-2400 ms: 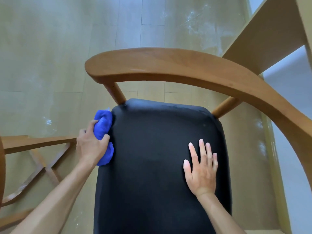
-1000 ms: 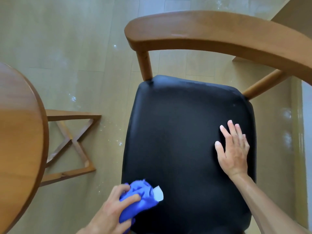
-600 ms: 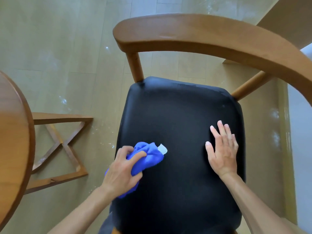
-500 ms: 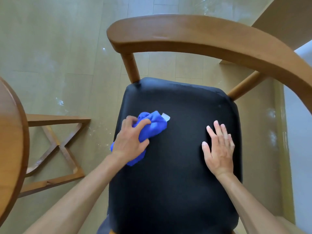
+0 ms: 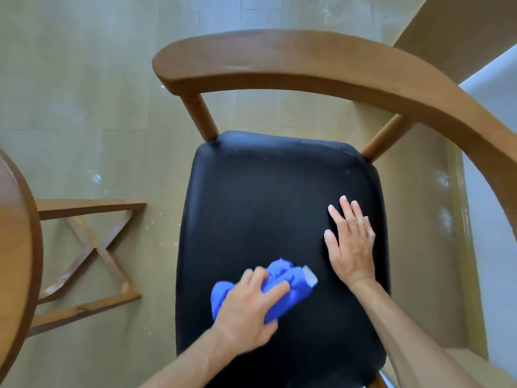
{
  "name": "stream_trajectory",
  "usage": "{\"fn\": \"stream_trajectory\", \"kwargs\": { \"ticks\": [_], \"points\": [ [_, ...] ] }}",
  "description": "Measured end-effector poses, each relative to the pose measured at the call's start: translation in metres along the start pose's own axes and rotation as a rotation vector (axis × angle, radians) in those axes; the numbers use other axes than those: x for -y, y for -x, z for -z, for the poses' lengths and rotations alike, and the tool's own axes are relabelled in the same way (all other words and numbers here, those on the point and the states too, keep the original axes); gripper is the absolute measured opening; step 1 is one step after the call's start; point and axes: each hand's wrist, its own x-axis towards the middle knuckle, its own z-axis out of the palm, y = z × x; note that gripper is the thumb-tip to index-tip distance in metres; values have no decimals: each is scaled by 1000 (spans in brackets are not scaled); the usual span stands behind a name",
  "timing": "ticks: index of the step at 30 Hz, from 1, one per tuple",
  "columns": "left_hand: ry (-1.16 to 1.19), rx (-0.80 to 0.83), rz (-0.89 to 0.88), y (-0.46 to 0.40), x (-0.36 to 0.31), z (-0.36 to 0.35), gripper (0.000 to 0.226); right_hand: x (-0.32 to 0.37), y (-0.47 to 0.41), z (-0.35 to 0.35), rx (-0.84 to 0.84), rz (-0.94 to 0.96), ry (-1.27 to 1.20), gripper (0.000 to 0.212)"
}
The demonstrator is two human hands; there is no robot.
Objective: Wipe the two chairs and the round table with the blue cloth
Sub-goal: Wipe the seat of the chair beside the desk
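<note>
1. The left hand (image 5: 249,309) lies on top of the bunched blue cloth (image 5: 282,287), fingers curled over it and gripping it, pressing it onto the black seat (image 5: 257,208) of the chair (image 5: 293,65).
2. The right hand (image 5: 351,242) rests flat on the same seat, fingers straight and close together, holding nothing.
3. The cloth sits just left of the right hand's wrist, near it but apart; a small pale tag (image 5: 310,276) sticks out of the cloth on the side facing the right hand.
4. Both forearms come in from the bottom edge of the view, the left one blurred.
5. Beyond the fingertips of both hands, the chair's curved wooden backrest arches over the far end of the seat, carried on two round wooden posts.
6. Well to the left of the left hand, the brown edge of the round table (image 5: 19,247) shows, with its crossed wooden base (image 5: 95,247) standing on the pale floor (image 5: 84,79).
</note>
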Motion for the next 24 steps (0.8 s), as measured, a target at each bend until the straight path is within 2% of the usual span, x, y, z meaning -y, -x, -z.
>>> {"fn": "stream_trajectory", "kwargs": {
  "ticks": [2,5,6,7,9,11,13,15,17,19,21,24],
  "points": [
    [-111,160,-69,51,-17,-29,47,0,0,1,5,0,8,56],
    [-201,336,-42,77,-21,-55,73,1,2,-2,4,0,41,55],
    [-223,351,-53,76,-19,-54,72,1,2,-3,2,2,48,55],
    [-262,325,-106,72,-15,-49,66,1,2,-3,-2,3,52,55],
    [-203,137,-236,51,-2,-30,43,0,2,-4,-12,1,65,55],
    [-74,11,-237,2,18,-1,50,0,2,-5,-20,6,78,54],
    [-88,-172,-39,-63,38,34,55,-1,2,-6,-27,14,89,54],
    [-107,-282,195,-129,54,64,51,-1,2,-6,-38,13,99,53],
    [-90,-305,324,-176,66,81,50,-1,3,-7,-47,17,108,53],
    [-93,-310,366,-196,69,83,49,-2,3,-8,-52,21,112,53],
    [-100,-304,335,-185,58,73,49,-3,2,-9,-52,24,110,53],
    [-109,-208,178,-137,27,43,48,-2,2,-9,-44,27,109,53]
  ]
}}
